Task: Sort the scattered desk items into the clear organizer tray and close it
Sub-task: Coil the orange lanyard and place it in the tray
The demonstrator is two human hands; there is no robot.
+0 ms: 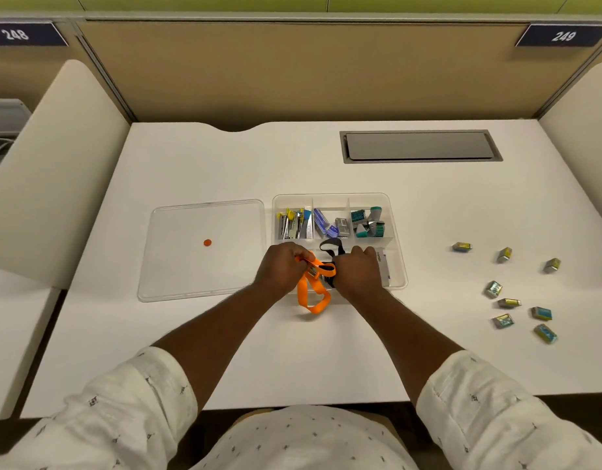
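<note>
The clear organizer tray (396, 239) sits mid-desk, its back compartments filled with clips, small boxes and teal items. Over its front compartment my left hand (282, 266) and my right hand (355, 271) both grip an orange lanyard (311, 295) by its metal clip. The orange loop hangs over the tray's front rim onto the desk. A black strap (332, 246) curls between my hands. The clear lid (204, 249) lies flat to the left of the tray, an orange dot at its middle. Several small foil-wrapped packets (506, 301) lie scattered on the desk at the right.
A grey cable hatch (420, 146) is set into the desk at the back right. Beige partition walls stand behind and at both sides. A white packet (382, 266) lies in the tray's front right compartment, partly under my right hand.
</note>
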